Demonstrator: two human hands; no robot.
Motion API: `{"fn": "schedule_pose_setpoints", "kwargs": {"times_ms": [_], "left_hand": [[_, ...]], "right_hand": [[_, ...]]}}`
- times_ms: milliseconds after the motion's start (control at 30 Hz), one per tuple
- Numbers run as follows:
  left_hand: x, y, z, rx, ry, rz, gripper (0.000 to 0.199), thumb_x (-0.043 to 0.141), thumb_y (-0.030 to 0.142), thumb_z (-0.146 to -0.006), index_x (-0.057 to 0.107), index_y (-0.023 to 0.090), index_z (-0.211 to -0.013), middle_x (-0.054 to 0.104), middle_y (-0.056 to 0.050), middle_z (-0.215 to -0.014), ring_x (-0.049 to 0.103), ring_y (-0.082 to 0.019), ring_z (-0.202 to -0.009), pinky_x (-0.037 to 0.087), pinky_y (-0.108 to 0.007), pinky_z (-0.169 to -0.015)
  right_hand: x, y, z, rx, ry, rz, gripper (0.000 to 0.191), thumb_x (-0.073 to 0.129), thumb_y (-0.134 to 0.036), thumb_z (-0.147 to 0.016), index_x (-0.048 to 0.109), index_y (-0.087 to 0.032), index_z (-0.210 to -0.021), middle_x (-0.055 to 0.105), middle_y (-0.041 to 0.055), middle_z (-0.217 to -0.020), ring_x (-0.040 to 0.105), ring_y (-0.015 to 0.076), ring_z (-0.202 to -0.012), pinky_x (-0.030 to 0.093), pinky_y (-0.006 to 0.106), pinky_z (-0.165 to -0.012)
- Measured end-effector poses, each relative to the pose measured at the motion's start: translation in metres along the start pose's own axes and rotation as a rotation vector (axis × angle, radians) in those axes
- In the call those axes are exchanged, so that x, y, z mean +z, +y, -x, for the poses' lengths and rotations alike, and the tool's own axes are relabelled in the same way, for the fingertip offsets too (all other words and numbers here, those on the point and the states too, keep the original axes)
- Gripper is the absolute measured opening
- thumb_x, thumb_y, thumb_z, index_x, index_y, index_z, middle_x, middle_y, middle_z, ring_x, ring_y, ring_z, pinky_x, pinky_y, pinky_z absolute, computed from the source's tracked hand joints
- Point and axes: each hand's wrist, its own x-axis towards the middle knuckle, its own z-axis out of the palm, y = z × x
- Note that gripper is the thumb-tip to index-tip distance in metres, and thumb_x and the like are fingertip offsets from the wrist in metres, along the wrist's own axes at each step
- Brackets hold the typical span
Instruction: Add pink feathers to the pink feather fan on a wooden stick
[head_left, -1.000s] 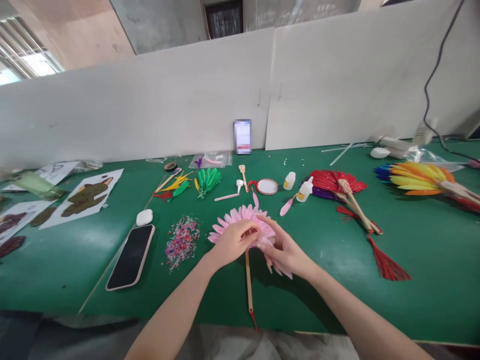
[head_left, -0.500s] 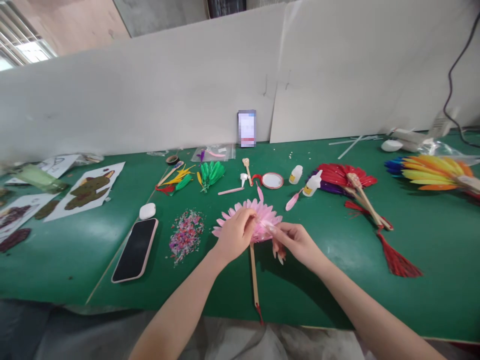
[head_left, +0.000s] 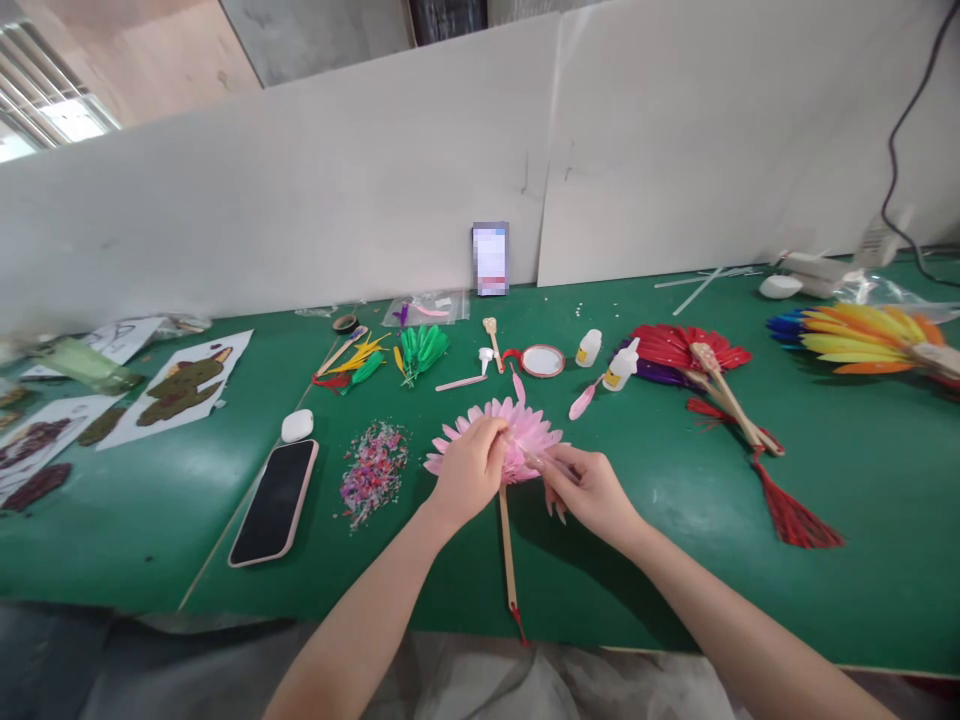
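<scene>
A pink feather fan [head_left: 534,425] lies on the green table in front of me, its wooden handle [head_left: 508,550] pointing toward me with a red cord at the end. Over the fan's middle, my left hand [head_left: 471,458] pinches one end of a small pale pink feather. The fingertips of my right hand [head_left: 592,490] are closed on the same feather from the right. Fingers partly cover it, and it blends with the fan behind. Another loose pink feather [head_left: 582,402] lies beside a white glue bottle [head_left: 619,368].
Left of the fan are colourful flakes [head_left: 373,475], a dark phone [head_left: 274,503] and a white case [head_left: 297,426]. Green feathers [head_left: 424,352], a round mirror [head_left: 543,360] and a second bottle [head_left: 589,348] lie behind. Red [head_left: 682,355] and yellow-orange [head_left: 862,340] feather fans are at right.
My right fingertips have drawn in slightly and bent more over the pale feather. My left hand holds its place on the fan. The view has shifted a little.
</scene>
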Motion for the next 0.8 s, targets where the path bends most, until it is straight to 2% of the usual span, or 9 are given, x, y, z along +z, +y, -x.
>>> {"fn": "schedule_pose_setpoints", "kwargs": {"times_ms": [333, 567, 800], "left_hand": [[0.014, 0.003, 0.002, -0.089, 0.039, -0.025, 0.018, 0.032, 0.012, -0.090, 0.049, 0.016, -0.095, 0.062, -0.010, -0.092, 0.060, -0.021, -0.089, 0.047, -0.033, -0.075], [0.016, 0.001, 0.001, -0.095, 0.064, 0.011, 0.019, 0.031, 0.009, -0.088, 0.048, 0.018, -0.085, 0.060, -0.007, -0.083, 0.059, -0.019, -0.081, 0.046, -0.031, -0.071], [0.008, 0.000, 0.000, -0.083, 0.062, 0.146, 0.022, 0.033, 0.022, -0.093, 0.051, 0.017, -0.082, 0.058, -0.003, -0.072, 0.057, -0.016, -0.069, 0.045, -0.027, -0.065]], "right_hand": [[0.003, 0.003, 0.002, -0.057, 0.059, 0.128, 0.039, 0.056, -0.042, -0.085, 0.045, -0.020, -0.055, 0.049, -0.0041, -0.039, 0.048, 0.0103, -0.034, 0.037, 0.022, -0.042], [0.003, 0.004, 0.005, -0.046, 0.079, 0.133, 0.035, 0.053, -0.040, -0.086, 0.048, -0.019, -0.058, 0.049, -0.0040, -0.040, 0.048, 0.0097, -0.033, 0.037, 0.021, -0.039], [0.001, 0.003, 0.002, -0.043, 0.133, 0.151, 0.033, 0.055, -0.043, -0.084, 0.057, -0.017, -0.065, 0.051, -0.0031, -0.041, 0.048, 0.0101, -0.033, 0.037, 0.021, -0.038]]}}
